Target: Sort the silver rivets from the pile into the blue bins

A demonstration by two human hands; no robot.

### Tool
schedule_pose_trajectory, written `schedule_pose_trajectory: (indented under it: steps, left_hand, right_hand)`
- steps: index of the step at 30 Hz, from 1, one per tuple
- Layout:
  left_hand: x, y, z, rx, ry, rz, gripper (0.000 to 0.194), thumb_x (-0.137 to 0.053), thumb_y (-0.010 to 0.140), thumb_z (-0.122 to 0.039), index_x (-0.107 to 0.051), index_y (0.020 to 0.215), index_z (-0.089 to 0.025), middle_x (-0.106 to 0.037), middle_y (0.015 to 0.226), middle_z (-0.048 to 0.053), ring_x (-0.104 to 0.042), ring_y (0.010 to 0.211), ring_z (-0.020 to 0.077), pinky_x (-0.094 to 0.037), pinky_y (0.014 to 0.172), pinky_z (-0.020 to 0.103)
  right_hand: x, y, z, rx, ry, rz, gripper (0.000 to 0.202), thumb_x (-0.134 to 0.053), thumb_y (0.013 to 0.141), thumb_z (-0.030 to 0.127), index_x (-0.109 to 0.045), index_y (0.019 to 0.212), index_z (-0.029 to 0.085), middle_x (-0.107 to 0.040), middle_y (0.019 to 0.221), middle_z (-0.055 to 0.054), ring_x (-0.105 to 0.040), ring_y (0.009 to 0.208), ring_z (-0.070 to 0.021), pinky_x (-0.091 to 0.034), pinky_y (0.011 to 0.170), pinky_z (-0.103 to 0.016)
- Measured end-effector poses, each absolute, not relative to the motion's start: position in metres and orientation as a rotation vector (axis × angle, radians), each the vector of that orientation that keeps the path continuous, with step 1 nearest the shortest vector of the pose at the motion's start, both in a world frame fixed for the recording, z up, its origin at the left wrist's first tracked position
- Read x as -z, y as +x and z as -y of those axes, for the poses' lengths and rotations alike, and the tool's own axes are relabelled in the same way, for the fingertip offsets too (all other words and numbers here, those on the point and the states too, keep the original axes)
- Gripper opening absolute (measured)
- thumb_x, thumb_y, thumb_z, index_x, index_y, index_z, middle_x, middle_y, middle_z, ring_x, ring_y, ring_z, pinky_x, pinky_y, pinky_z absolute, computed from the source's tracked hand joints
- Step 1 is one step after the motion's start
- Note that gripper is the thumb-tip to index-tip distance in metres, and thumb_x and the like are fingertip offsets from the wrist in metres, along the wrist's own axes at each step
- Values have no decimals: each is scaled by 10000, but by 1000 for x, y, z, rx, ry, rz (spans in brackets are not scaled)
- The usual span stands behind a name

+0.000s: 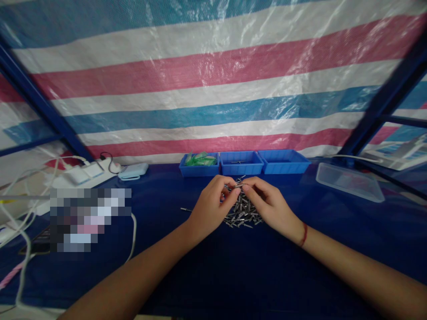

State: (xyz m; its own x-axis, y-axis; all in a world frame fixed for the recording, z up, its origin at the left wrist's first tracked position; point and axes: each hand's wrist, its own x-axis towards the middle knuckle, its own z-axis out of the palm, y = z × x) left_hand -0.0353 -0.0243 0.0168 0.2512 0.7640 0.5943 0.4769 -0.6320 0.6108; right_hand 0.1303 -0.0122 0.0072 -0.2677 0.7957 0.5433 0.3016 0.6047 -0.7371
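A small, slim metal pin (239, 186) lies across my fingertips, its exact kind too small to make out. My left hand (213, 198) pinches one end between thumb and fingers. The other end is pinched by my right hand (271, 202), which has a red cord around its wrist. Directly below both hands a pile of similar metal pins (243, 212) rests on the dark blue table, partly hidden by my fingers. One stray pin (185, 209) lies apart, to the left of my left hand.
Three blue bins stand behind the pile: one with green plastic packets (200, 160), a middle bin (241, 169) holding a few pins, and a right bin (285, 167). A clear plastic lid (350, 182) lies to the right. Power strip (78, 174) and cables crowd the left.
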Motion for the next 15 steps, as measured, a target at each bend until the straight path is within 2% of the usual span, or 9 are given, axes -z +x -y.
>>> schedule_pose_trajectory:
  steps: [4,10,15]
  left_hand:
    - [-19,-36,25,-1320,2267,-1132,51,-518,868,-226,-527,899,-186,-581,886,8,-555,717,103,-438,662,234]
    - [-20,-37,24,-1255,2195,-1214,124,-493,887,-291,-537,870,-175,-590,831,9,-543,683,106,-433,634,238]
    - [-17,-37,20,-1237,2130,-1236,184,-481,888,-316,-528,985,-168,-597,878,25,-544,660,105,-441,589,233]
  right_hand:
    - [-8,132,12,-563,-849,1935,186,-465,896,316,-605,859,199,-615,808,-35,-577,747,-164,-456,683,-293]
    - [-8,132,16,-485,-820,1988,254,-427,911,295,-540,710,191,-523,653,3,-509,618,-130,-409,614,-265]
    - [-12,137,2,-214,-910,1923,277,-414,907,283,-526,670,191,-552,652,-9,-530,642,-147,-393,654,-280]
